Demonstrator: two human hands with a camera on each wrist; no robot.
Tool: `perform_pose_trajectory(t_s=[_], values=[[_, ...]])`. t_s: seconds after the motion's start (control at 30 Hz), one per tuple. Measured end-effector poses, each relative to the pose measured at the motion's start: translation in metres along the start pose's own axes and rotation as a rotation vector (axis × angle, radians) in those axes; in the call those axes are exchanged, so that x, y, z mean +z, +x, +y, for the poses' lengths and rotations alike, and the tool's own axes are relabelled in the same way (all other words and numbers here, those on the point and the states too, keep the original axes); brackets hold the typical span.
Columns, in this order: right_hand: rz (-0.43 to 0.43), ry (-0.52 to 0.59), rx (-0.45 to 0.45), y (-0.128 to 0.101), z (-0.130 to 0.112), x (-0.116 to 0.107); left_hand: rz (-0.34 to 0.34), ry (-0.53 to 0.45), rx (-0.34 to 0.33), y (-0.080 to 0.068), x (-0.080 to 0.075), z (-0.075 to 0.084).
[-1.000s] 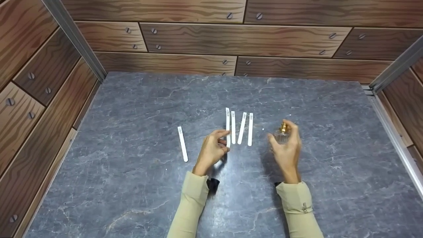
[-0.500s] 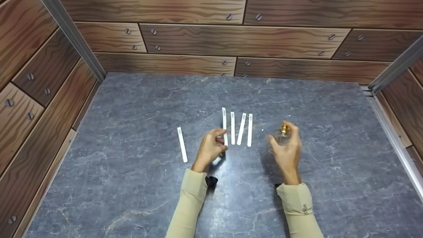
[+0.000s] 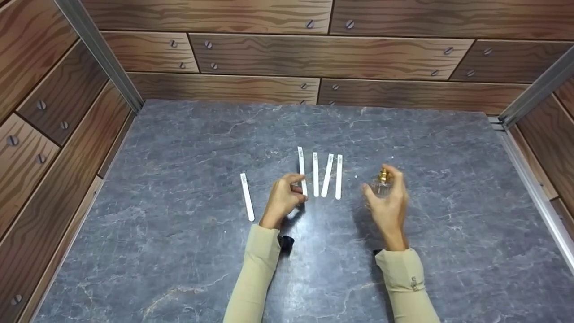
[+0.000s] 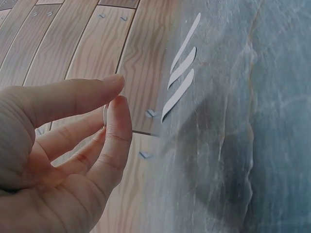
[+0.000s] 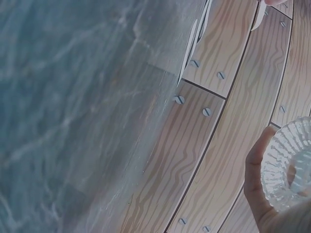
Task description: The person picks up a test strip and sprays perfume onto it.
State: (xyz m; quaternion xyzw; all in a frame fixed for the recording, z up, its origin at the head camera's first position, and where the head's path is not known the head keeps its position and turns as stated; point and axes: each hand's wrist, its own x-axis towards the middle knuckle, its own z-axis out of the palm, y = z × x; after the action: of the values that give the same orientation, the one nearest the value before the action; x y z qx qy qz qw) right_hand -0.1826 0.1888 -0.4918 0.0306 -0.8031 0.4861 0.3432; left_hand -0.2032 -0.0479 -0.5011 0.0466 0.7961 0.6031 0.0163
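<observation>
My left hand point(image 3: 281, 196) pinches a white paper test strip point(image 3: 301, 158) between thumb and fingers, its printed end pointing away and tilted a little left. In the left wrist view only a thin edge of the strip point(image 4: 105, 116) shows at the fingertips. A clear ribbed glass perfume bottle point(image 3: 381, 187) with a gold spray top point(image 3: 383, 174) is held in my right hand point(image 3: 391, 206), the index finger resting on the top. From the right wrist the bottle's ribbed base point(image 5: 274, 170) is visible, raised above the table.
Three similar strips, a left one point(image 3: 315, 175), a middle one point(image 3: 328, 176) and a right one point(image 3: 339, 177), lie between my hands on the dark marbled table point(image 3: 179, 251). Another strip point(image 3: 247, 197) lies to the left. Wood-patterned walls point(image 3: 251, 54) enclose the back and sides.
My left hand has shifted slightly left with the strip, widening the gap to the strips on the table. The strip's far end now leans more to the left. My right hand stays nearly still.
</observation>
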Motion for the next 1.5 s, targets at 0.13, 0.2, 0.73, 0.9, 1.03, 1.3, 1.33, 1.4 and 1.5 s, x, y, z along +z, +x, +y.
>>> perform_pose_trajectory(t_s=[0.13, 0.2, 0.73, 0.9, 1.03, 1.3, 1.33, 1.4, 1.5], values=[[0.000, 0.011, 0.003, 0.000, 0.000, 0.000, 0.001, 0.022, 0.001, 0.003, 0.001, -0.002], [0.004, 0.016, 0.003, 0.001, 0.000, 0.000, 0.002, 0.027, 0.003, 0.004, 0.002, -0.003], [0.020, 0.047, 0.014, 0.000, -0.002, 0.000, -0.025, 0.061, -0.080, 0.018, 0.006, -0.006], [0.023, 0.032, 0.015, -0.001, -0.002, -0.001, -0.023, 0.083, -0.102, 0.020, 0.006, -0.005], [0.024, 0.017, 0.012, 0.000, -0.002, 0.000, -0.022, 0.103, -0.084, 0.021, 0.005, -0.004], [0.018, 0.029, 0.007, 0.000, -0.001, 0.002, 0.022, 0.137, -0.069, 0.022, 0.005, -0.007], [0.018, 0.030, 0.005, 0.000, -0.001, 0.002, 0.026, 0.116, -0.083, 0.021, 0.005, -0.007], [0.019, 0.031, 0.004, 0.001, -0.002, 0.002, 0.026, 0.056, -0.120, 0.020, 0.005, -0.007], [0.019, 0.034, 0.006, 0.001, -0.003, 0.001, 0.011, -0.031, -0.188, 0.018, 0.005, -0.007]])
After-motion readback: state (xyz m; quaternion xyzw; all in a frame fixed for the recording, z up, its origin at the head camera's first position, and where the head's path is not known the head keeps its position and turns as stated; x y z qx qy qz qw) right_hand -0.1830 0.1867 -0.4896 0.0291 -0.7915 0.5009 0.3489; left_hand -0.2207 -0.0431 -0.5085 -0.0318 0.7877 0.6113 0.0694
